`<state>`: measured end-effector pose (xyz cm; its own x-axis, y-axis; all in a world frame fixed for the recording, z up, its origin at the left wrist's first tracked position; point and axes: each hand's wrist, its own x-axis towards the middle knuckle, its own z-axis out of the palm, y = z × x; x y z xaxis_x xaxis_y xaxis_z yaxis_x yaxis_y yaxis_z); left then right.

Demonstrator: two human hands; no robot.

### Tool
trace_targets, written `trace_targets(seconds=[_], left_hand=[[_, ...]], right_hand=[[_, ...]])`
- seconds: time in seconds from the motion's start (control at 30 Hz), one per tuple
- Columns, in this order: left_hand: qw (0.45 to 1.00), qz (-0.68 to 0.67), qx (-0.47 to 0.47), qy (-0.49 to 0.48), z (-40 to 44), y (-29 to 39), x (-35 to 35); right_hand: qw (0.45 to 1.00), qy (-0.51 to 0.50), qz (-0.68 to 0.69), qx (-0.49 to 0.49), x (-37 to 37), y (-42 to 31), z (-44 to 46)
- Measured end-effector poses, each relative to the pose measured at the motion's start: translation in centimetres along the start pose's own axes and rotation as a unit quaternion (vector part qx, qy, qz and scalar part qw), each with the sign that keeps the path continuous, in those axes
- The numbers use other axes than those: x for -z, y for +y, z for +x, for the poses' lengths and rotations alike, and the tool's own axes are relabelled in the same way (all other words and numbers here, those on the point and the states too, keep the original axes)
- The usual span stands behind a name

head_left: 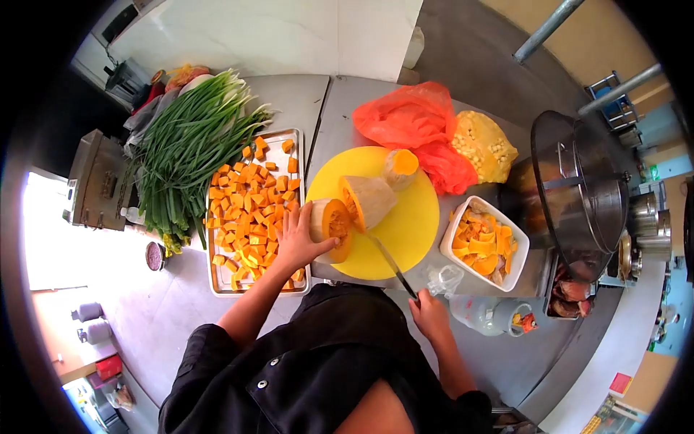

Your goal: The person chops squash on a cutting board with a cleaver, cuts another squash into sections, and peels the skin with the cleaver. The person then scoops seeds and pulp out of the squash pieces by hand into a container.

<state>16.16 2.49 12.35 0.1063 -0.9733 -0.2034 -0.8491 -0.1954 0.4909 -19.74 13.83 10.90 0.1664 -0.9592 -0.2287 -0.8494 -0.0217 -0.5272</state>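
Note:
My left hand (297,240) grips a cut piece of butternut squash (335,242) at the left side of a round yellow cutting board (417,239). The orange flesh and seed hollow of this piece face right. A longer squash piece (372,200) lies tilted beside it, its cut face toward the held piece. Farther back on the board stands a short end piece (400,166). My right hand (431,315) is closed round the dark handle of a knife (391,262). The blade slants up and left across the board, its tip close to the squash pieces.
Left of the board, a metal tray (298,137) holds orange squash cubes. Green onions (188,137) lie behind it. Right are a white tub (522,264) of peelings, a red plastic bag (405,116), a bag of pale kernels (484,147) and a large pot (520,192).

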Motion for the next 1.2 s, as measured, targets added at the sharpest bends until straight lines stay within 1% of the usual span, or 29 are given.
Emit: trace_targets(seconds=[0.07, 0.1, 0.13, 0.2, 0.23, 0.27, 0.3, 0.37, 0.4, 0.47, 0.5, 0.53, 0.6, 0.67, 0.7, 0.8, 0.87, 0.93, 0.97, 1.0, 1.03, 1.07, 1.13, 1.2], left_hand=[[0.997, 0.059, -0.041, 0.029, 1.1, 1.0, 0.4], [0.985, 0.093, -0.092, 0.11, 2.1, 1.9, 0.1], [0.996, 0.054, -0.053, 0.043, 3.4, 3.9, 0.6], [0.995, -0.028, 0.026, -0.088, 5.7, 8.3, 2.2], [0.997, -0.031, 0.032, -0.071, 6.5, 9.1, 1.1], [0.997, -0.035, 0.04, -0.051, 7.8, 9.3, -0.9], [0.998, -0.039, 0.047, -0.031, 9.0, 9.0, -2.7], [0.994, -0.085, 0.067, -0.001, 11.0, 8.0, -5.7], [0.991, -0.107, 0.076, 0.011, 11.7, 7.6, -7.1], [0.972, -0.21, 0.101, 0.007, 14.1, 5.7, -8.4], [0.959, -0.26, 0.113, 0.005, 15.3, 4.9, -8.2], [0.931, -0.328, 0.158, -0.021, 15.4, 5.7, -6.2], [0.853, -0.457, 0.242, -0.072, 15.5, 6.7, -2.5], [0.786, -0.573, 0.222, -0.067, 18.4, 2.2, -4.2], [0.773, -0.596, 0.207, -0.069, 17.7, 2.4, -1.9], [0.656, -0.735, 0.105, -0.138, 21.0, -3.4, -2.8], [0.66, -0.725, 0.087, -0.174, 21.9, -5.7, -4.6], [0.782, -0.592, 0.046, -0.189, 23.5, -7.9, -6.9], [0.877, -0.446, 0.013, -0.179, 24.9, -9.2, -7.9], [0.944, -0.287, -0.016, -0.165, 25.4, -10.2, -8.6], [0.932, -0.331, 0.017, -0.148, 24.9, -9.0, -7.4], [0.951, -0.276, -0.001, -0.137, 24.7, -8.5, -6.5], [0.988, -0.101, -0.071, -0.089, 23.4, -8.6, -4.4], [0.988, -0.124, -0.02, -0.089, 19.6, -8.5, -1.3]], right_hand=[[0.999, 0.01, 0.019, -0.043, 0.2, 0.9, -1.0], [0.997, 0.016, 0.033, -0.069, 0.1, 1.3, -1.4], [0.994, 0.021, 0.047, -0.094, 0.0, 1.6, -1.7], [0.986, 0.047, 0.101, -0.127, -0.6, 1.8, -2.0], [0.98, 0.059, 0.127, -0.141, -0.9, 1.6, -2.0], [0.983, 0.071, 0.109, -0.132, -1.0, 1.5, -2.0], [0.98, 0.076, 0.112, -0.144, -1.4, 1.6, -2.1], [0.97, 0.075, 0.14, -0.182, -1.3, 0.9, -1.9], [0.971, 0.086, 0.142, -0.173, -1.2, 0.4, -1.8], [0.97, 0.107, 0.147, -0.162, -1.1, 0.0, -2.1], [0.967, 0.095, 0.164, -0.171, -1.6, 1.0, -2.2], [0.968, 0.098, 0.158, -0.169, -1.9, 1.6, -2.3], [0.97, 0.105, 0.143, -0.165, -2.4, 2.5, -2.5], [0.972, 0.113, 0.12, -0.168, -2.5, 3.5, -2.9], [0.972, 0.12, 0.119, -0.166, -2.6, 3.9, -3.2], [0.965, 0.122, 0.132, -0.191, -1.8, 2.6, -2.9], [0.96, 0.119, 0.15, -0.203, -1.3, 1.5, -2.4], [0.957, 0.117, 0.166, -0.208, -1.0, 0.9, -2.2], [0.96, 0.118, 0.151, -0.202, -0.9, 0.8, -1.7], [0.964, 0.112, 0.135, -0.199, -0.8, 0.7, -1.3], [0.969, 0.1, 0.118, -0.195, -0.8, 0.5, -1.5], [0.967, 0.097, 0.131, -0.193, -0.8, 0.2, -1.6], [0.964, 0.104, 0.16, -0.184, -1.0, -0.2, -0.7], [0.969, 0.079, 0.154, -0.177, -1.1, -0.1, -0.3]])
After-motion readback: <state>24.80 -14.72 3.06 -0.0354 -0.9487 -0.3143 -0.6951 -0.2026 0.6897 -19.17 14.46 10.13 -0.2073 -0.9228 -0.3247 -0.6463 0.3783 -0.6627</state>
